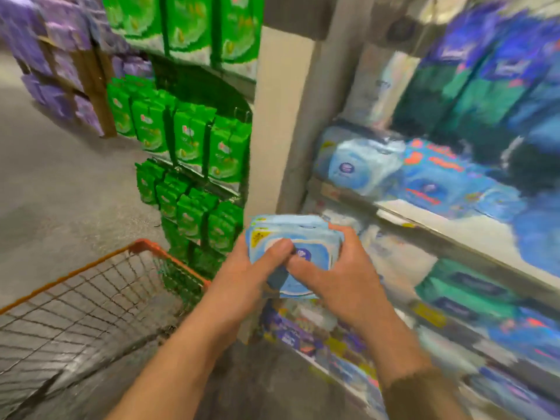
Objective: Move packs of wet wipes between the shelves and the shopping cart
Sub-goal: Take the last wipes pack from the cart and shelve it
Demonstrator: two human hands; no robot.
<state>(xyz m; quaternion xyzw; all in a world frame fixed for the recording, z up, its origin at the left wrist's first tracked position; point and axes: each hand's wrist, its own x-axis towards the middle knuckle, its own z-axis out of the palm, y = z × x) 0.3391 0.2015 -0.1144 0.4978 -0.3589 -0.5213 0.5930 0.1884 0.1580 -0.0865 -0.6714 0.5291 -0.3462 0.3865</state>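
Observation:
Both hands hold a light-blue pack of wet wipes [306,237] in mid-air, between the cart and the shelves. My left hand [251,268] grips its left side with the thumb on top. My right hand [336,271] grips its right side, thumb across the front. The orange-rimmed wire shopping cart [100,286] stands at lower left, just left of the pack. More blue wipes packs [360,165] lie on the shelf [424,219] to the right. The picture is motion-blurred.
Green packs [188,140] hang on a rack beyond the cart. Purple packs [60,65] are stacked at upper left. A beige pillar [281,116] separates rack and shelves. Lower shelves at right hold teal and blue packs [472,298]. Grey floor lies at left.

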